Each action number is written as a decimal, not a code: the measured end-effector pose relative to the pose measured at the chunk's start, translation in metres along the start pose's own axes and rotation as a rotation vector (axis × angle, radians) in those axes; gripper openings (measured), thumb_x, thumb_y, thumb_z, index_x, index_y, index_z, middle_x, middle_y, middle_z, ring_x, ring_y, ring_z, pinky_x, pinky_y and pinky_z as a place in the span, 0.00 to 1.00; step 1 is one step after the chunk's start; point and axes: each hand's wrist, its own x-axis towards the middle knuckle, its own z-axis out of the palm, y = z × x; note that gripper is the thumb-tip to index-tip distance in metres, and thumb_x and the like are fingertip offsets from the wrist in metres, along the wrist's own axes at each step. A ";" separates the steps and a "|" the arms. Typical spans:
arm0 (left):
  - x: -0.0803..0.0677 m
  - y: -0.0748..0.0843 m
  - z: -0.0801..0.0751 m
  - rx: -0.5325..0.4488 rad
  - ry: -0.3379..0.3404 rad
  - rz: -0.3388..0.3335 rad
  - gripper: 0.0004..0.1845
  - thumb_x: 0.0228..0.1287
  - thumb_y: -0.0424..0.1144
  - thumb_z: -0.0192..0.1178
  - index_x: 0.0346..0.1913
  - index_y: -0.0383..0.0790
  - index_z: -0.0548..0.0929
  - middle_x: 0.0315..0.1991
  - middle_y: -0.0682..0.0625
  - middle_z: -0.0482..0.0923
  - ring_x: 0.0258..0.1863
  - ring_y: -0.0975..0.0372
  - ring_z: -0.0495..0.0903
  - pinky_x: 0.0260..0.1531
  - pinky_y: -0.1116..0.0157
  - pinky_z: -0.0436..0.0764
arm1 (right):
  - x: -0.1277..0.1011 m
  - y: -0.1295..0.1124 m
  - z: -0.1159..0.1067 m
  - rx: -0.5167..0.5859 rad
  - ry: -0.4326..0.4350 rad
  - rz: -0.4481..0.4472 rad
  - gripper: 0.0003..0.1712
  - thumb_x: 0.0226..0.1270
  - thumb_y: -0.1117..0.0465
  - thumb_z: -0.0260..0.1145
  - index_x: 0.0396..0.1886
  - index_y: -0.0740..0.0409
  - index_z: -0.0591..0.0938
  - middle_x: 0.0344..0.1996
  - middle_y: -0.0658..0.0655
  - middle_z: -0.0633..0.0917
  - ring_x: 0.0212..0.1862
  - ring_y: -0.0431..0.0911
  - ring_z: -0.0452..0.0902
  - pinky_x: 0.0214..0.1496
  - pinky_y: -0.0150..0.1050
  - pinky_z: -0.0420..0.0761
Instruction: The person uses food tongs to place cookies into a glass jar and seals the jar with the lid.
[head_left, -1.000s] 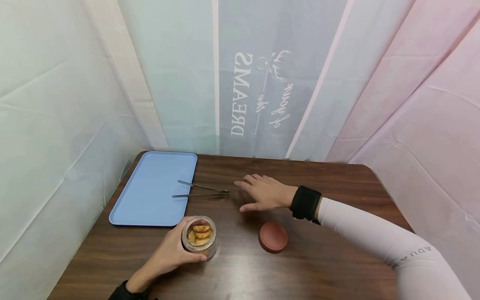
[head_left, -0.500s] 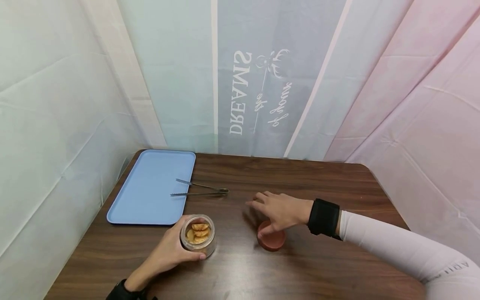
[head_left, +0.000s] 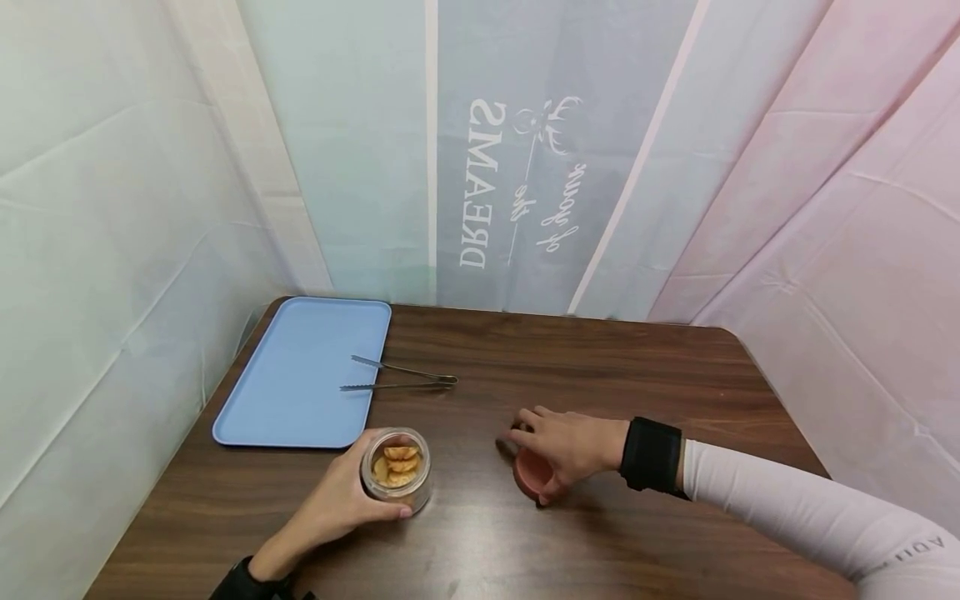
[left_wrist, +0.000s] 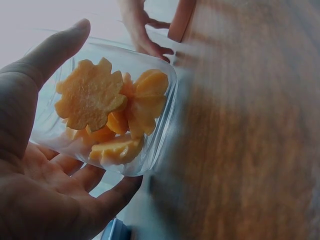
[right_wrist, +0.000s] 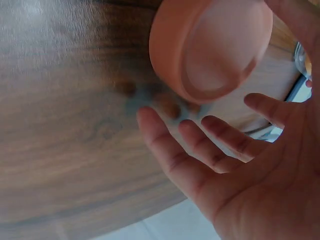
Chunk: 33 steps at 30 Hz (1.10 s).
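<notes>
Fingers spread beside the tilted lid; thumb at its rim

I see a dark brown wood-grain counter carrying a plain light blue tray and silver tongs. The clear jar holds orange-yellow flower-edged crackers. The lid is terracotta pink. A black wristband meets a pale pink sleeve. The backdrop shows pastel green, grey-blue and pink bands with white lettering.
</notes>
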 end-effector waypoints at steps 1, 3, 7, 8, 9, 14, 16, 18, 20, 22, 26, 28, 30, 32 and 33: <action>0.000 0.000 0.000 -0.005 -0.001 -0.003 0.47 0.44 0.47 0.88 0.69 0.56 0.74 0.60 0.60 0.82 0.56 0.65 0.81 0.58 0.62 0.78 | 0.000 -0.001 0.001 0.004 -0.002 0.000 0.58 0.57 0.34 0.81 0.82 0.48 0.67 0.69 0.55 0.70 0.65 0.50 0.69 0.51 0.46 0.85; -0.001 0.000 0.000 -0.013 -0.003 -0.010 0.47 0.44 0.46 0.88 0.69 0.56 0.74 0.60 0.60 0.82 0.56 0.65 0.81 0.58 0.63 0.78 | 0.000 -0.002 0.003 0.003 -0.007 0.004 0.57 0.56 0.34 0.82 0.81 0.48 0.68 0.69 0.54 0.69 0.65 0.49 0.69 0.53 0.45 0.85; -0.001 0.001 -0.001 -0.033 -0.009 -0.014 0.47 0.45 0.46 0.88 0.70 0.56 0.73 0.61 0.59 0.82 0.57 0.64 0.81 0.59 0.63 0.78 | -0.002 -0.003 0.005 -0.016 -0.001 -0.007 0.55 0.55 0.35 0.83 0.78 0.48 0.71 0.67 0.54 0.69 0.62 0.47 0.70 0.49 0.44 0.85; -0.001 0.001 -0.001 -0.037 -0.010 -0.013 0.48 0.45 0.46 0.88 0.70 0.55 0.73 0.61 0.59 0.82 0.57 0.64 0.81 0.59 0.63 0.78 | -0.002 -0.003 0.006 -0.027 0.003 -0.017 0.54 0.55 0.35 0.83 0.77 0.48 0.72 0.65 0.54 0.70 0.61 0.46 0.70 0.49 0.42 0.85; -0.001 0.001 -0.001 -0.040 -0.011 -0.014 0.48 0.45 0.45 0.88 0.70 0.55 0.73 0.61 0.59 0.82 0.57 0.64 0.81 0.59 0.63 0.78 | -0.003 -0.003 0.007 -0.038 0.009 -0.025 0.53 0.55 0.35 0.83 0.76 0.48 0.73 0.64 0.53 0.70 0.60 0.46 0.70 0.48 0.41 0.85; -0.001 0.001 -0.001 -0.064 -0.013 -0.026 0.48 0.46 0.44 0.88 0.70 0.55 0.72 0.62 0.58 0.82 0.57 0.64 0.81 0.59 0.64 0.78 | -0.002 -0.003 0.008 -0.088 0.041 -0.070 0.47 0.56 0.36 0.83 0.71 0.48 0.76 0.57 0.51 0.72 0.55 0.42 0.70 0.45 0.36 0.83; -0.002 0.001 -0.001 -0.072 -0.015 -0.028 0.48 0.46 0.44 0.88 0.71 0.54 0.72 0.62 0.58 0.82 0.57 0.64 0.81 0.59 0.64 0.78 | -0.002 -0.004 0.004 -0.105 0.045 -0.086 0.46 0.57 0.38 0.83 0.70 0.49 0.76 0.57 0.51 0.73 0.55 0.42 0.70 0.45 0.35 0.83; -0.002 0.000 -0.001 -0.076 -0.014 -0.024 0.48 0.46 0.44 0.88 0.71 0.54 0.72 0.62 0.58 0.82 0.57 0.64 0.81 0.60 0.65 0.78 | -0.001 -0.007 -0.004 -0.133 0.053 -0.107 0.45 0.58 0.39 0.82 0.70 0.51 0.76 0.58 0.53 0.74 0.55 0.43 0.71 0.46 0.36 0.83; -0.002 0.000 0.000 -0.075 -0.014 -0.012 0.48 0.46 0.44 0.88 0.70 0.54 0.72 0.62 0.58 0.82 0.58 0.64 0.81 0.60 0.65 0.77 | 0.000 -0.011 -0.016 -0.173 0.071 -0.127 0.45 0.59 0.40 0.82 0.71 0.53 0.76 0.58 0.54 0.74 0.56 0.45 0.73 0.47 0.37 0.84; -0.002 0.000 0.000 -0.068 -0.008 0.000 0.48 0.45 0.43 0.88 0.70 0.54 0.73 0.62 0.58 0.82 0.57 0.63 0.81 0.60 0.65 0.77 | 0.002 -0.017 -0.030 -0.217 0.100 -0.144 0.46 0.59 0.41 0.82 0.71 0.55 0.75 0.59 0.56 0.74 0.57 0.47 0.73 0.48 0.37 0.85; -0.001 0.000 0.000 -0.047 0.006 0.003 0.48 0.44 0.45 0.88 0.69 0.55 0.73 0.61 0.59 0.82 0.57 0.64 0.81 0.59 0.64 0.78 | 0.009 -0.034 -0.062 -0.276 0.149 -0.170 0.48 0.57 0.39 0.83 0.71 0.55 0.75 0.58 0.55 0.74 0.58 0.48 0.74 0.47 0.38 0.86; -0.002 0.001 0.000 -0.040 0.005 -0.008 0.48 0.44 0.46 0.88 0.69 0.55 0.73 0.61 0.59 0.82 0.56 0.64 0.81 0.59 0.64 0.78 | 0.012 -0.044 -0.076 -0.292 0.168 -0.182 0.47 0.56 0.37 0.82 0.70 0.53 0.75 0.59 0.54 0.75 0.58 0.47 0.73 0.46 0.38 0.86; -0.002 0.001 -0.001 -0.037 0.002 -0.020 0.48 0.44 0.46 0.88 0.69 0.55 0.73 0.60 0.59 0.82 0.56 0.65 0.81 0.59 0.64 0.78 | 0.015 -0.053 -0.088 -0.291 0.179 -0.195 0.46 0.57 0.37 0.82 0.69 0.52 0.75 0.59 0.53 0.75 0.58 0.46 0.72 0.47 0.36 0.86; -0.003 0.001 -0.001 -0.036 -0.001 -0.029 0.48 0.44 0.47 0.88 0.70 0.55 0.73 0.60 0.59 0.82 0.56 0.64 0.81 0.58 0.64 0.78 | 0.018 -0.061 -0.097 -0.292 0.185 -0.210 0.46 0.57 0.38 0.81 0.70 0.51 0.75 0.60 0.53 0.75 0.59 0.46 0.72 0.47 0.36 0.86; -0.003 0.001 -0.001 -0.037 -0.002 -0.031 0.48 0.44 0.47 0.88 0.70 0.55 0.73 0.60 0.59 0.82 0.56 0.64 0.81 0.58 0.64 0.78 | 0.020 -0.064 -0.101 -0.293 0.188 -0.219 0.46 0.58 0.38 0.81 0.70 0.51 0.74 0.60 0.53 0.75 0.59 0.45 0.72 0.47 0.35 0.86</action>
